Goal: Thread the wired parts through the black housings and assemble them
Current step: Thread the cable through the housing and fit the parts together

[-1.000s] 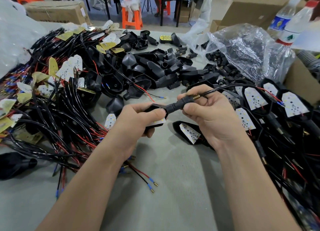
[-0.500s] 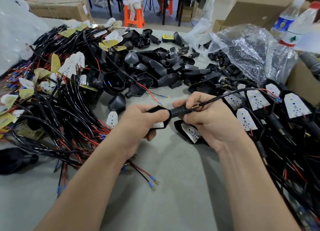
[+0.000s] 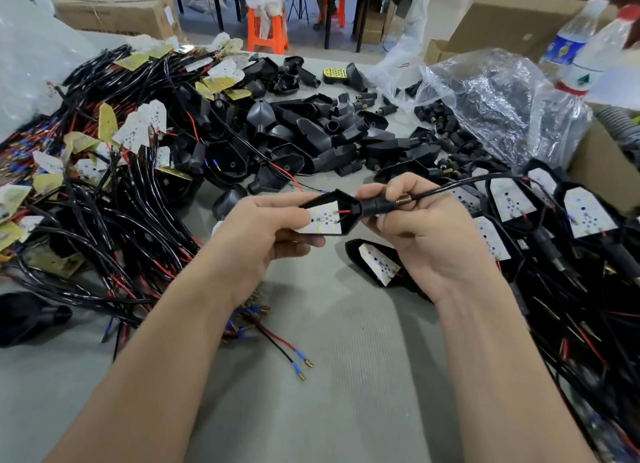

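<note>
I hold one black housing [image 3: 346, 206] above the table's middle, its open face turned up. A white LED board [image 3: 322, 218] with a red and a black wire lies inside it. My left hand [image 3: 263, 234] grips the housing's wide end, thumb on the board. My right hand [image 3: 415, 223] grips the housing's black stem [image 3: 375, 206], where a brass threaded end [image 3: 403, 200] shows and a black cable [image 3: 460, 184] runs off to the right. Empty black housings [image 3: 311, 140] are heaped beyond my hands.
Wired LED boards in a tangle [image 3: 104, 192] fill the left side. Assembled units [image 3: 554, 227] pile up on the right, one [image 3: 377, 261] just below my right hand. A clear plastic bag [image 3: 491, 102], bottles [image 3: 588, 53] and cardboard boxes [image 3: 609, 171] stand at the back right.
The housing has been turned over, so its open face and the white board now show. Both hands stayed on it at nearly the same spot.
</note>
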Demonstrator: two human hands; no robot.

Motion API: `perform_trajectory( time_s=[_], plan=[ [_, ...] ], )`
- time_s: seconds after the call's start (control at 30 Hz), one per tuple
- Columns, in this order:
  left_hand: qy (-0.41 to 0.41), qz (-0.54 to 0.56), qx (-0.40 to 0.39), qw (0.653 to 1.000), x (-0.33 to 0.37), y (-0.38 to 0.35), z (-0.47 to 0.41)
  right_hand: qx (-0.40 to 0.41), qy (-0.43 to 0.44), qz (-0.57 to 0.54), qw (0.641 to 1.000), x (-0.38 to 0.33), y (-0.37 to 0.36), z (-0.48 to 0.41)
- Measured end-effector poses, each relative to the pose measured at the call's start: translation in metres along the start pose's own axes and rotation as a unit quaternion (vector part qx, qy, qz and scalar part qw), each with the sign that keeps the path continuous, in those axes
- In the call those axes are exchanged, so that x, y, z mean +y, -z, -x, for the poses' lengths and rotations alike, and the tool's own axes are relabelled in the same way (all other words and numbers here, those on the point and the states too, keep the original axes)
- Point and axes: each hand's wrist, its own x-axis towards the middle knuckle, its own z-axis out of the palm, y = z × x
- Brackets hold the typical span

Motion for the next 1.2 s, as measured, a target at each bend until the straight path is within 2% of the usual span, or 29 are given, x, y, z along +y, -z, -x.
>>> perform_trajectory(
  time_s=[0.3, 0.43, 0.5, 0.53, 0.57, 0.6, 0.63, 0.67, 0.7, 0.73, 0.77, 0.8, 0.87, 0.9, 0.97, 1.07, 1.13, 1.2],
  plan=[
    [-0.04, 0.023, -0.04, 0.998, -0.007, 0.004, 0.003, 0.02, 0.0, 0.015, 1.0, 0.001, -0.005, 0.001],
    [-0.032, 0.022, 0.013, 0.999, -0.01, -0.003, -0.001, 0.04, -0.003, 0.025, 0.999, 0.003, -0.013, 0.002],
    [-0.015, 0.049, 0.046, 0.998, -0.008, -0.006, -0.005, 0.069, -0.003, 0.077, 0.995, 0.005, -0.022, 0.004],
    [-0.007, 0.075, 0.06, 0.995, -0.006, -0.006, -0.008, 0.101, 0.01, 0.164, 0.981, 0.005, -0.026, 0.006],
    [0.001, 0.1, 0.074, 0.992, -0.004, -0.007, -0.01, 0.148, 0.043, 0.279, 0.948, 0.006, -0.029, 0.008],
    [0.008, 0.121, 0.09, 0.989, -0.002, -0.006, -0.011, 0.209, 0.086, 0.389, 0.893, 0.004, -0.033, 0.012],
    [0.014, 0.14, 0.109, 0.984, -0.001, -0.005, -0.012, 0.265, 0.153, 0.46, 0.834, 0.001, -0.037, 0.016],
    [0.017, 0.157, 0.125, 0.98, -0.002, -0.004, -0.013, 0.285, 0.233, 0.5, 0.783, -0.006, -0.042, 0.021],
    [0.019, 0.171, 0.136, 0.976, -0.002, -0.003, -0.012, 0.262, 0.306, 0.541, 0.738, -0.009, -0.045, 0.024],
    [0.018, 0.186, 0.14, 0.972, -0.003, -0.002, -0.01, 0.212, 0.337, 0.603, 0.691, -0.012, -0.05, 0.027],
    [0.017, 0.2, 0.136, 0.97, -0.003, -0.002, -0.009, 0.15, 0.333, 0.666, 0.651, -0.012, -0.053, 0.027],
    [0.017, 0.213, 0.12, 0.97, -0.002, -0.003, -0.007, 0.102, 0.302, 0.711, 0.626, -0.014, -0.054, 0.029],
    [0.015, 0.233, 0.074, 0.969, 0.0, -0.004, -0.004, 0.069, 0.248, 0.758, 0.6, -0.018, -0.056, 0.031],
    [0.009, 0.246, 0.048, 0.968, 0.001, -0.005, -0.003, 0.08, 0.232, 0.776, 0.581, -0.021, -0.053, 0.032],
    [-0.008, 0.242, 0.024, 0.97, 0.001, -0.007, -0.001, 0.128, 0.218, 0.794, 0.552, -0.034, -0.045, 0.036],
    [-0.042, 0.149, 0.039, 0.987, -0.004, -0.011, -0.001, 0.246, 0.216, 0.785, 0.525, -0.062, -0.02, 0.035],
    [-0.048, 0.112, 0.055, 0.991, -0.007, -0.015, -0.001, 0.291, 0.163, 0.78, 0.529, -0.075, 0.009, 0.031],
    [-0.051, 0.071, 0.065, 0.994, -0.009, -0.017, -0.003, 0.306, 0.082, 0.761, 0.567, -0.083, 0.04, 0.028]
  ],
)
